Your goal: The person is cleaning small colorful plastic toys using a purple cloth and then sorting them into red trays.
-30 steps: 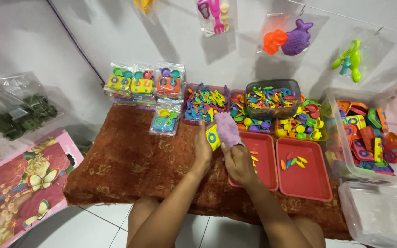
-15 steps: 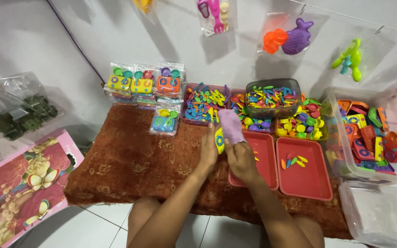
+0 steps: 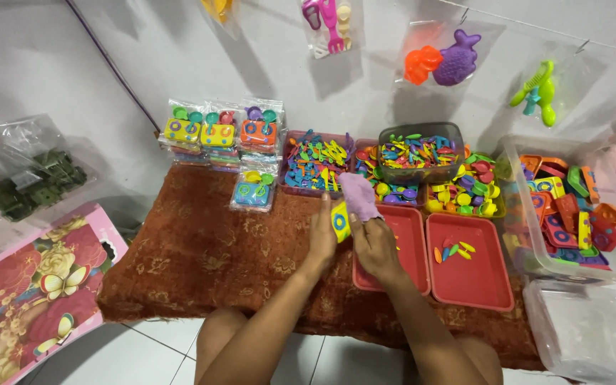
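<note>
Head view: left hand drawn in closer to the right hand than a second earlier, fingers pressed together flat against the back of a small yellow block with a blue ring on its face; block turned more edge-on than before, now just left of the right fingers; purple cloth lowered slightly, draped over the right fingers, pinched between them and laid against the block's right side; judged as wiping under way on that block, cloth and block brought into contact.

Block: hard, glossy plastic, flat and rectangular; cloth: soft, matt, fuzzy, crumpled into a loose peak. Beneath both hands, a rust-brown patterned mat over the low worktop, velvety and worn; just right of the right fingers, two red plastic trays, smooth and shallow, a few small coloured pieces inside; beyond the fingertips, tubs of bright plastic pieces; far left of the left fingers, clear bagged toy sets, crinkled and shiny.
</note>
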